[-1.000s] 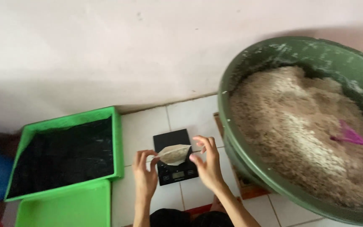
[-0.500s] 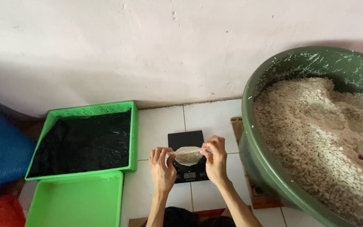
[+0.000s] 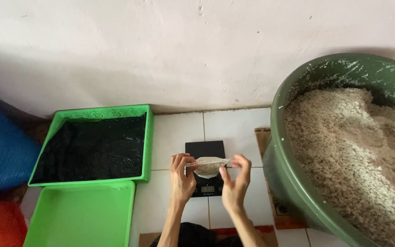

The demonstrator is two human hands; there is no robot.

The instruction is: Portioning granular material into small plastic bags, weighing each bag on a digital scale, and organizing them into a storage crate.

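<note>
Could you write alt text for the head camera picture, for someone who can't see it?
Two hands hold a small filled plastic bag over a black scale on a tiled floor. Green trays lie left; a green tub of pale grain stands right.

Green trays (image 3: 81, 215), black scale (image 3: 205, 150), dark-green basin (image 3: 293, 192) of beige grain (image 3: 348, 151)

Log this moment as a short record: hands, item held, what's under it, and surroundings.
left hand: pinches the left end of the pouch
right hand: pinches its right end
small clear pouch: holds pale grainy material, above the scale
black scale: on white floor tiles
green basin: right, heaped with pale grainy material
green trays: left, one lined black
</note>
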